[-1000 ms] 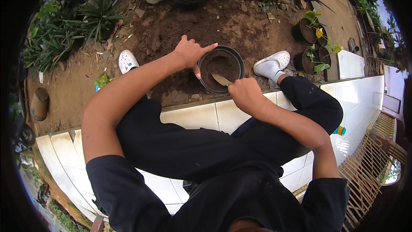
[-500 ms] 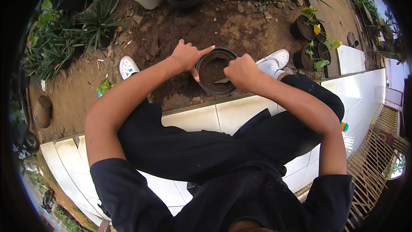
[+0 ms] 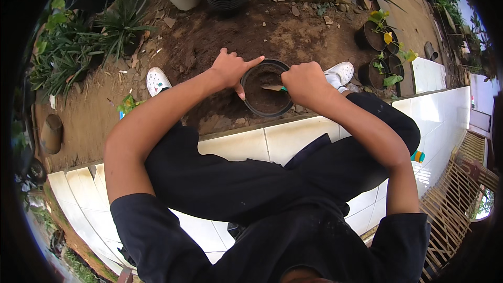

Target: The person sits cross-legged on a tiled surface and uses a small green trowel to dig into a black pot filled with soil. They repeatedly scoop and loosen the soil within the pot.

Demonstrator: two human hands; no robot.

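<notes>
So the person is sitting with both legs bent, and the black pot (image 3: 252, 110) is on the dirt (image 3: 285, 29) right between the feet, just past the far edge of the white tile ledge (image 3: 293, 135). The left hand (image 3: 230, 69) is at the pot's left side with its fingers spread wide: index stretched to the far part of the rim, thumb down at the near-left part, other fingers sticking out away from the pot. The right hand (image 3: 306, 84) is over the right side of the rim, fingers clenched around the handle of a small trowel (image 3: 271, 88). Just a bit of green handle pokes out of that fist, and the blade points left, inside the pot, above or on the brown soil (image 3: 260, 100); can't tell whether it's touching. White clogs on both feet, left one (image 3: 157, 82) well apart from the pot, right one (image 3: 343, 73) just beyond the right hand. Far side has a stack of black pots (image 3: 227, 2) with a white planter (image 3: 187, 0) beside it on the left, then spiky plants (image 3: 119, 27) further left. Over on the right there's a cluster of dark potted plants (image 3: 373, 41) with some yellow leaves, and a slatted wooden lattice (image 3: 448, 207) near the right edge.
</notes>
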